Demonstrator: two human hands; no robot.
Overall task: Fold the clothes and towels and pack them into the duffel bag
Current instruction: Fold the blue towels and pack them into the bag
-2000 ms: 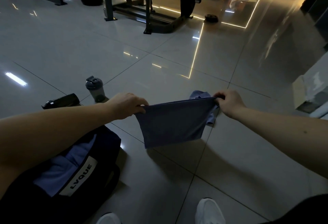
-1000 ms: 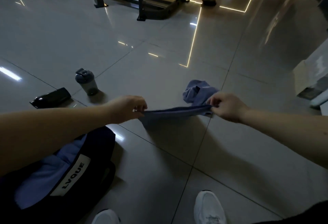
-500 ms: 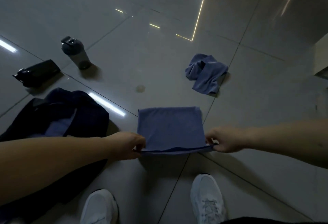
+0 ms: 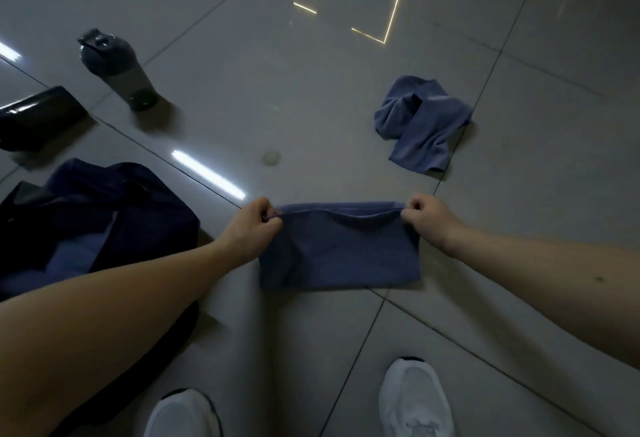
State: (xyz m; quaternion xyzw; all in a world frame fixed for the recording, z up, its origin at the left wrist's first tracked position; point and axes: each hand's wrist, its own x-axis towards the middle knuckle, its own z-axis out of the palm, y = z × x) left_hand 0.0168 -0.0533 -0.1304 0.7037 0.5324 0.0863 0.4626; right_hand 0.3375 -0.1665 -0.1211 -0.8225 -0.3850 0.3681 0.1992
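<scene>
A folded blue towel (image 4: 341,256) lies on the grey tiled floor in front of my feet. My left hand (image 4: 251,228) pinches its far left corner and my right hand (image 4: 424,216) pinches its far right corner, over the towel's far edge. A second blue towel (image 4: 420,123) lies crumpled on the floor farther off to the right. The dark duffel bag (image 4: 114,208) stands open at the left, with pale blue cloth (image 4: 72,256) inside it.
A grey shaker bottle (image 4: 117,69) stands at the far left. A black flat object (image 4: 38,117) lies beside it. My two white shoes (image 4: 414,398) are at the bottom edge. Glossy tiles reflect strip lights.
The towel went from hanging in the air to lying on the floor. My hands then brought its near edge over to the far edge, halving it. The view tilted down.
</scene>
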